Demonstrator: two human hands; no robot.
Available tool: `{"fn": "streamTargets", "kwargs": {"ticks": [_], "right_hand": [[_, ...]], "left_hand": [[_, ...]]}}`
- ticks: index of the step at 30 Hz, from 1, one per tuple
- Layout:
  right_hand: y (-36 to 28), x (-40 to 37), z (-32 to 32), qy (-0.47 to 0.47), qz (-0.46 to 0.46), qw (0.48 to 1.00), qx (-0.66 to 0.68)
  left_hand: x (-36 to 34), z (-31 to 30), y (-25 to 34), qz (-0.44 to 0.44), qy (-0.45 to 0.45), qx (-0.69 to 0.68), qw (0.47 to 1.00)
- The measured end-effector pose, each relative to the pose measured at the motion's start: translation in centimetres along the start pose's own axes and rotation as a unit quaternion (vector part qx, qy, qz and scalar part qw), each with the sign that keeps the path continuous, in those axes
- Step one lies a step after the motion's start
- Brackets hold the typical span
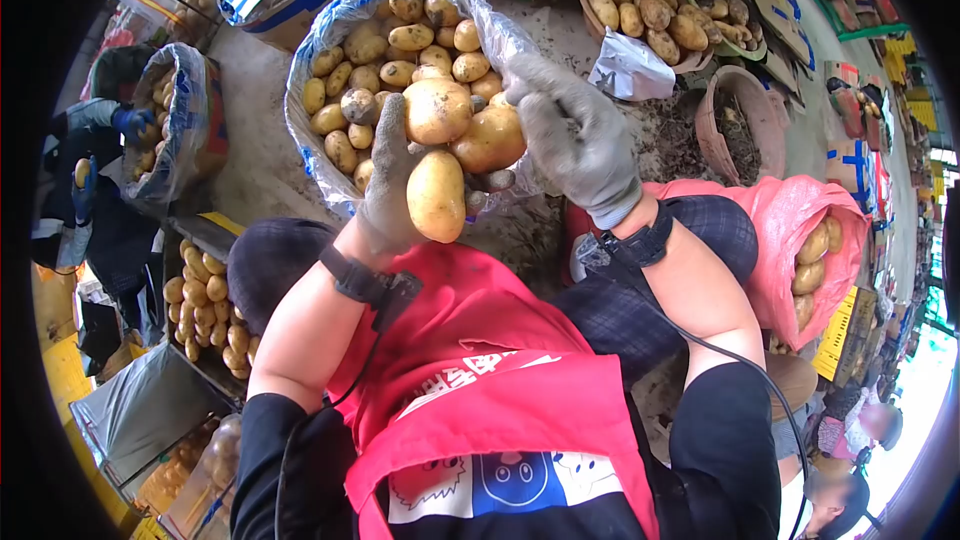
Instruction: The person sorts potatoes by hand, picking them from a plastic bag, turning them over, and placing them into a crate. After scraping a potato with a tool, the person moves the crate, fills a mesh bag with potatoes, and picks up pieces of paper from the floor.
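Note:
A basket lined with clear plastic holds many potatoes. My left hand, in a grey glove, is at the basket's near edge with its fingers round the left side of several large potatoes. One is an oval yellow potato; a rounder one lies above it and a bigger brownish one to the right. My right hand, also gloved, is over the basket's right edge, its index finger stretched toward the potatoes and the others partly curled. Nothing shows in it.
A bowl of potatoes stands at the upper right, above a pink tub with soil. A pink sack of potatoes lies right of my knee. At the left, a person's gloved hands work beside another lined basket. Potatoes fill a crate.

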State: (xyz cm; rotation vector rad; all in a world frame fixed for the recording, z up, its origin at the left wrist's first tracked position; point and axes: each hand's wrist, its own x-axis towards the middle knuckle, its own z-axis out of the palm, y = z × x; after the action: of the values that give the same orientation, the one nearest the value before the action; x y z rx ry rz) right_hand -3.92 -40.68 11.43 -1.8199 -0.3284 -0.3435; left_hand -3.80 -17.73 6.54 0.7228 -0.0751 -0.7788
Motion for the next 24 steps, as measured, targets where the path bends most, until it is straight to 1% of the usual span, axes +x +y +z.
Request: {"fn": "streamTargets", "kwargs": {"ticks": [1, 2, 3, 4, 5, 6, 7, 8, 9, 11, 12, 13, 14, 15, 17, 19, 20, 21, 22, 23, 24], "right_hand": [[-0.2, 0.3, 0.2, -0.022, -0.12, 0.991, -0.053], [-1.3, 0.1, 0.3, -0.044, -0.114, 0.989, -0.088], [-1.5, 0.0, 0.5, -0.044, -0.12, 0.988, -0.085], [-1.5, -0.1, 0.8, -0.057, -0.13, 0.986, -0.087], [-1.5, -0.2, 1.3, -0.072, -0.141, 0.984, -0.087], [-1.2, -0.2, 2.1, -0.037, -0.106, 0.993, -0.044], [-1.2, -0.3, 2.5, -0.047, -0.119, 0.991, -0.033], [-1.3, -0.4, 2.3, -0.031, -0.093, 0.993, -0.061], [-1.4, -0.4, 2.2, -0.019, -0.067, 0.994, -0.086], [-1.4, -0.1, 2.1, -0.028, 0.062, 0.998, -0.007], [0.8, -0.3, 2.0, -0.025, 0.049, 0.998, 0.007], [3.3, -0.2, 1.9, -0.022, 0.039, 0.999, 0.022], [3.7, -0.3, 1.7, -0.029, 0.047, 0.998, 0.012], [3.9, -0.6, 1.4, -0.035, 0.058, 0.998, 0.0], [5.1, -1.0, 1.3, -0.055, 0.123, 0.989, 0.059], [5.1, -1.9, 1.6, -0.079, 0.172, 0.978, 0.083], [5.5, -2.3, 1.7, -0.102, 0.161, 0.98, 0.057], [5.7, -2.6, 1.7, -0.11, 0.158, 0.98, 0.057], [5.9, -2.7, 1.8, -0.147, 0.172, 0.974, 0.021], [6.2, -2.8, 2.0, -0.183, 0.185, 0.965, -0.015], [6.9, -3.2, 2.3, -0.189, 0.176, 0.966, -0.005]], "left_hand": [[0.1, -0.1, 0.0, 0.003, 0.0, 0.004, 1.0], [0.3, -0.1, 0.2, -0.031, -0.131, -0.127, 0.983], [0.4, 0.2, 0.3, -0.063, -0.257, -0.251, 0.931], [-0.6, 3.4, 0.8, -0.047, 0.032, -0.161, 0.985], [-1.0, 2.4, 0.4, -0.073, -0.058, -0.123, 0.988], [-1.3, 2.6, 0.4, -0.078, -0.049, -0.132, 0.987], [-1.7, 3.0, 0.5, -0.079, -0.038, -0.141, 0.986], [-2.4, 3.6, 1.0, -0.079, 0.012, -0.111, 0.991], [-3.1, 4.3, 1.7, -0.05, 0.058, -0.105, 0.992], [-6.5, 3.2, 3.9, 0.007, 0.045, -0.023, 0.999], [-9.1, 4.6, 5.8, 0.059, 0.007, -0.04, 0.997], [-12.4, 6.0, 7.5, 0.135, 0.082, -0.002, 0.987], [-16.1, 4.6, 8.6, 0.223, 0.131, 0.116, 0.959], [-20.3, 2.8, 10.1, 0.294, 0.178, 0.233, 0.91], [-27.1, 1.3, 11.6, 0.397, 0.253, 0.09, 0.877], [-35.2, -0.4, 12.1, 0.367, 0.274, 0.145, 0.877], [-39.6, -2.5, 11.1, 0.338, 0.341, 0.145, 0.865], [-42.4, -4.8, 9.3, 0.306, 0.405, 0.143, 0.85], [-42.9, -5.4, 7.2, 0.319, 0.5, 0.199, 0.78], [-44.5, -8.3, 4.3, 0.295, 0.501, 0.121, 0.805], [-45.9, -10.1, 1.4, 0.251, 0.497, 0.048, 0.829]]}}
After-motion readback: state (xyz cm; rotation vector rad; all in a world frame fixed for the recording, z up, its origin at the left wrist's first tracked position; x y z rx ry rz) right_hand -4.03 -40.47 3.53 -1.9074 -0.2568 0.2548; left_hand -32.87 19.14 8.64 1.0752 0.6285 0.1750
